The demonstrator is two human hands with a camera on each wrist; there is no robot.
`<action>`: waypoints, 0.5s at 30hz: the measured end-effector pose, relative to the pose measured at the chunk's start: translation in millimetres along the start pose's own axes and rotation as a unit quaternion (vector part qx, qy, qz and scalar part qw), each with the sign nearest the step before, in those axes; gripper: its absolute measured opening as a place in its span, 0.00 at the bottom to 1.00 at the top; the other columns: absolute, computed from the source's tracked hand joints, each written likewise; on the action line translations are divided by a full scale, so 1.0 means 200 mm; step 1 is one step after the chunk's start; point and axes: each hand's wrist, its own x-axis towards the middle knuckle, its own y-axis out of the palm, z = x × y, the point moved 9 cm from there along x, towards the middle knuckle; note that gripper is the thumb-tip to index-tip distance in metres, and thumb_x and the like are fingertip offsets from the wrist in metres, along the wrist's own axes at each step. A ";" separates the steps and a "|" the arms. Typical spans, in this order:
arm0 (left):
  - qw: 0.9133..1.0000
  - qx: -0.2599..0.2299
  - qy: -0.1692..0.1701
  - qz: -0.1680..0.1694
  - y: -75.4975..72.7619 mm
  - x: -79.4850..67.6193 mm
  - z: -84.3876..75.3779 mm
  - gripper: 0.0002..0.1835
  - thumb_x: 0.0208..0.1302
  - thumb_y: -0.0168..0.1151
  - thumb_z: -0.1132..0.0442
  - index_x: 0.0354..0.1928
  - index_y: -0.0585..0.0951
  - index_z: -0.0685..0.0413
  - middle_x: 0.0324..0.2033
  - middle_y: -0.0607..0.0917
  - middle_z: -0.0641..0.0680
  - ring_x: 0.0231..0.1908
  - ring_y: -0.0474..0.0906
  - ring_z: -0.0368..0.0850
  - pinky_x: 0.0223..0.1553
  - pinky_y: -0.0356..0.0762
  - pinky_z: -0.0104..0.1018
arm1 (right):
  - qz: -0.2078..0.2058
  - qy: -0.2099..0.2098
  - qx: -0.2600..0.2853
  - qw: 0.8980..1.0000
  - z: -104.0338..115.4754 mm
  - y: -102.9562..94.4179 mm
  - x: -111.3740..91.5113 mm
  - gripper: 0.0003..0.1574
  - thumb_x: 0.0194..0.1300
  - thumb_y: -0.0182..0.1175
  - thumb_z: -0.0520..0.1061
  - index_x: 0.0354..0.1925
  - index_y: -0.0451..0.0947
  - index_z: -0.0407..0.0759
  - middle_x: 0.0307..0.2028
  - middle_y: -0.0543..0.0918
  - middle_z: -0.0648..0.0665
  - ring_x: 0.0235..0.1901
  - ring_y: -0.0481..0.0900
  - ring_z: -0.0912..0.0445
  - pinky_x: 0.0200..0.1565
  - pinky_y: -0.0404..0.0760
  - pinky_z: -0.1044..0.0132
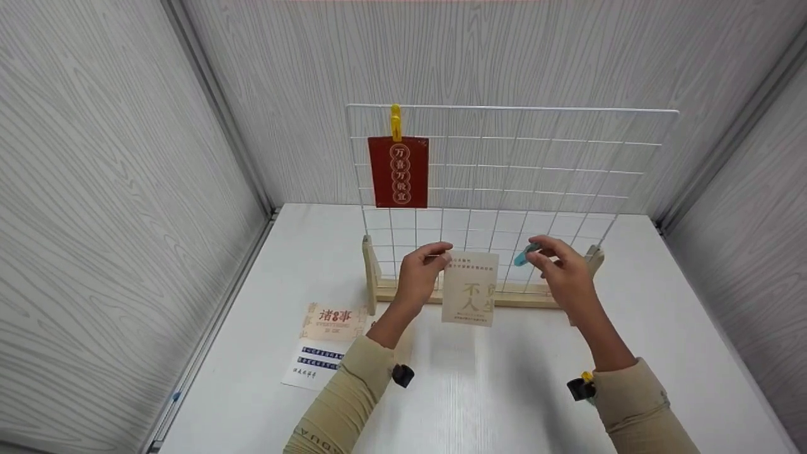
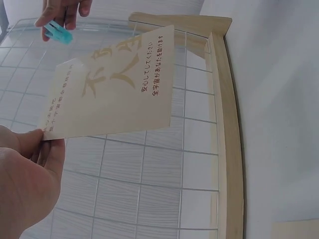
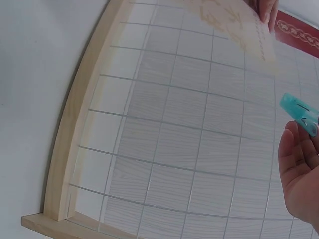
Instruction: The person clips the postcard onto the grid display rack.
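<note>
My left hand (image 1: 419,277) pinches a cream card (image 1: 470,306) by its upper left corner, holding it upright in front of the wire grid rack (image 1: 542,167). In the left wrist view the card (image 2: 117,94) shows tan and brown lettering, with thumb and fingers at one corner. Between thumb and fingers, my right hand (image 1: 563,268) grips a teal clothespin (image 1: 522,257), to the right of the card and apart from it. The right wrist view shows the clothespin (image 3: 300,113) beyond the fingertips. A red card (image 1: 400,183) hangs on the rack's upper left from a yellow clothespin (image 1: 396,123).
Wooden feet and a wooden base bar (image 1: 523,299) support the rack on the white table (image 1: 239,271). Left of the left forearm lie a pink printed card (image 1: 333,323) and a white card with blue strips (image 1: 306,376). Another card is partly hidden by that forearm.
</note>
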 end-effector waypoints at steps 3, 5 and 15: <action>1.000 0.001 0.009 0.002 0.01 0.03 -0.05 0.13 0.72 0.60 0.63 0.55 0.84 0.57 0.46 0.86 0.56 0.45 0.84 0.42 0.52 0.82 0.40 | -0.007 -0.026 -0.018 0.999 0.05 -0.02 0.03 0.21 0.72 0.61 0.47 0.59 0.79 0.42 0.42 0.84 0.43 0.37 0.78 0.62 0.33 0.76 0.77; 1.000 0.002 0.016 0.000 0.01 0.05 -0.08 0.13 0.72 0.61 0.63 0.54 0.84 0.57 0.46 0.86 0.55 0.45 0.83 0.42 0.51 0.83 0.40 | -0.014 -0.046 -0.031 0.998 0.09 -0.03 0.05 0.21 0.71 0.62 0.47 0.59 0.79 0.42 0.42 0.85 0.44 0.38 0.79 0.62 0.32 0.74 0.77; 0.999 0.000 0.038 -0.008 0.02 0.13 -0.23 0.12 0.71 0.62 0.64 0.53 0.84 0.59 0.45 0.86 0.56 0.44 0.81 0.42 0.50 0.82 0.39 | -0.035 -0.120 -0.084 0.989 0.28 -0.05 0.11 0.25 0.69 0.63 0.41 0.63 0.77 0.40 0.45 0.85 0.43 0.45 0.79 0.60 0.39 0.71 0.80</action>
